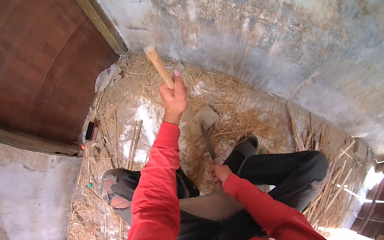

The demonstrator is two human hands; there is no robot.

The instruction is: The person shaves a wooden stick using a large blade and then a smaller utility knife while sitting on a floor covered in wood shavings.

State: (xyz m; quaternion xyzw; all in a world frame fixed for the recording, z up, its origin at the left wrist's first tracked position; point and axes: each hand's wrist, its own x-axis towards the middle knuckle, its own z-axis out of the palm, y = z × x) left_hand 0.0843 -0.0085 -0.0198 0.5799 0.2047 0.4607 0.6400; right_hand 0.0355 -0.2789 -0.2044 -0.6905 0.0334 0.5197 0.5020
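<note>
The left hand wraps its grip around the lower part of a pale wooden stick, thumb laid up along it. The stick is held up in front of the person; its long axis runs away from the body and leans slightly left, and its free end, blunt and a little wider, points toward the foot of the wall near the corner. Whether that end touches the wall, I cannot tell.

The right hand, low and close to the crossed legs, has its grip curled around the near end of a narrow dark tool. The tool's long axis also runs away from the body, tipped a little left, and its far end points at a pale block; whether the two touch is unclear.

Around the hands are the person's dark trousers, knees spread to either side, and a dark shoe beside the tool. The floor is strewn with straw. Loose thin sticks lie to the left, more beyond the right knee. Farther out, a crumpled pale cloth or bag lies by a brown panel, and a stained, whitewashed wall curves across the far side.
</note>
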